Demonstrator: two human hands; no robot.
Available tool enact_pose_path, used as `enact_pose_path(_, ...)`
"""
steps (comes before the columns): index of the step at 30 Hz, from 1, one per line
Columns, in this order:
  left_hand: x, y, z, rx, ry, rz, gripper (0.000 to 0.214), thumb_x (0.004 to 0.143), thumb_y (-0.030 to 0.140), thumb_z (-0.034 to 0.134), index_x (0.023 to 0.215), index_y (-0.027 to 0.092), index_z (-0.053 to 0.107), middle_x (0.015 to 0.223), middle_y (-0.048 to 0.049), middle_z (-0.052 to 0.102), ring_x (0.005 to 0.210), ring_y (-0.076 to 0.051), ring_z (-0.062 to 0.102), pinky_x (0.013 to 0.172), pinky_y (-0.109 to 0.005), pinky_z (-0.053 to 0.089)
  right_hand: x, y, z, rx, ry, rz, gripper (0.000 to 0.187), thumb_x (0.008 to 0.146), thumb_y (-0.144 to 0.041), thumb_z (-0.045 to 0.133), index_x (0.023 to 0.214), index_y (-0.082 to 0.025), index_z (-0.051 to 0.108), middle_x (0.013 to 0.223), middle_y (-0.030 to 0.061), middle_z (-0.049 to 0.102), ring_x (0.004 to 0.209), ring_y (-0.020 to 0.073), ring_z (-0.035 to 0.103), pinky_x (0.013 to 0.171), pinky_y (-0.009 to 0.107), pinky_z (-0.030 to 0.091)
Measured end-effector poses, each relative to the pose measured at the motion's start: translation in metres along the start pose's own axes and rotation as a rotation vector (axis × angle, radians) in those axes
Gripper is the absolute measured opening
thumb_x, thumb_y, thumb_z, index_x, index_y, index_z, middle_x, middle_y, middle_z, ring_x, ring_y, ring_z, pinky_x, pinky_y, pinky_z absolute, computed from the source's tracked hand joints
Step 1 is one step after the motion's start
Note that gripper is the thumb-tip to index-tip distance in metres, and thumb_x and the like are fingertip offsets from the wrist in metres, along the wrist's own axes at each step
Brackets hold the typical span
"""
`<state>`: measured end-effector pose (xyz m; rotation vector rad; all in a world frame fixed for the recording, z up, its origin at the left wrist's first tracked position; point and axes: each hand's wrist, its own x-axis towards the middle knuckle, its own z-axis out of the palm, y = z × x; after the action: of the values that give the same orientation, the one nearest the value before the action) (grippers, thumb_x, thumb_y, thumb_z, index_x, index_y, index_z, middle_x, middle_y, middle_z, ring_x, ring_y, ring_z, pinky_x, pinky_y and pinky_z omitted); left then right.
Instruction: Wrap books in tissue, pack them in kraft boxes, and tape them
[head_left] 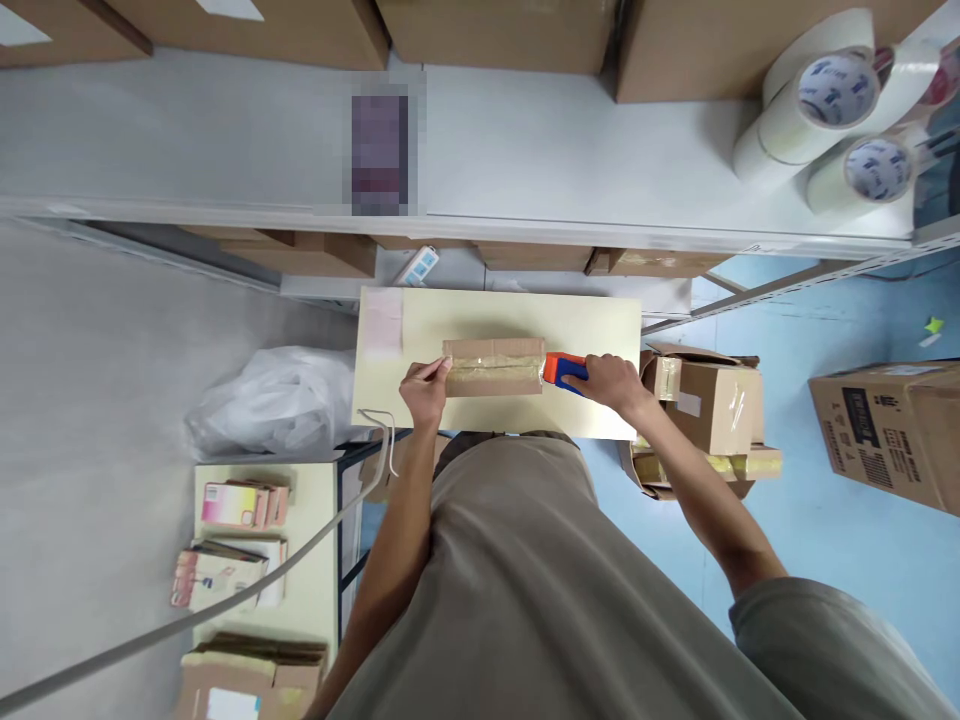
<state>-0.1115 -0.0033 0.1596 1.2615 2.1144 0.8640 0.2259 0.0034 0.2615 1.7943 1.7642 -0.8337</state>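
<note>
From my distant station I see the box lying flat on the table, tape along its top seam. My left hand has its fingers nearly together, pinching the box's left end (whether they catch the tape too, I can't tell). My right hand is wrapped around the dispenser at the right end. I judge this to be the sealing step; the next move calls for a steady left hold and careful wrist control.

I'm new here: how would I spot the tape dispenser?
Find the pale table in the middle, with a cardboard box on it. The right hand holds the tape dispenser at the box's right end. Its orange and blue stand out against the brown box.
</note>
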Motion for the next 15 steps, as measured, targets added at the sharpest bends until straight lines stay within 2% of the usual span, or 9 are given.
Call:
enact_pose_path(3,0.002,0.003,0.001,0.018,0.009,-0.008,0.022,0.091,0.038,0.078,0.097,0.019,0.088,0.088,-0.0050,0.077,0.089,-0.021,0.074,0.092,-0.034,0.060,-0.001,-0.014,0.017,-0.003,0.135,0.009,0.056,0.113,-0.057,0.054,0.128,-0.006,0.070,0.119,0.0269,0.079,0.114,0.0359,0.078,0.089,0.037,0.054)
enact_pose_path(6,0.003,0.004,0.003,0.019,0.008,-0.003,0.021,0.091,0.037,0.078,0.096,0.019,0.088,0.087,-0.0048,0.077,0.090,-0.021,0.073,0.093,-0.034,0.060,-0.002,-0.027,0.033,0.027,0.197,0.059,0.056,0.115,-0.055,0.051,0.130,-0.003,0.067,0.112,0.0292,0.080,0.107,0.0353,0.080,0.086,0.037,0.053)
enact_pose_path(12,0.004,0.004,0.005,-0.010,0.012,0.041,0.022,0.091,0.039,0.076,0.092,0.020,0.087,0.089,-0.0067,0.078,0.090,-0.022,0.074,0.094,-0.036,0.060,0.001,-0.037,0.044,0.100,0.234,0.160,0.056,0.115,-0.053,0.048,0.133,-0.003,0.065,0.113,0.0299,0.080,0.109,0.0341,0.080,0.087,0.035,0.054)
enact_pose_path(15,0.009,0.004,0.004,-0.017,0.016,0.047,0.024,0.091,0.041,0.076,0.090,0.020,0.087,0.087,-0.0076,0.079,0.088,-0.023,0.075,0.091,-0.036,0.060,0.009,-0.033,0.044,0.160,0.169,0.203,0.057,0.115,-0.057,0.047,0.129,-0.007,0.071,0.119,0.0286,0.080,0.114,0.0331,0.080,0.087,0.033,0.055)
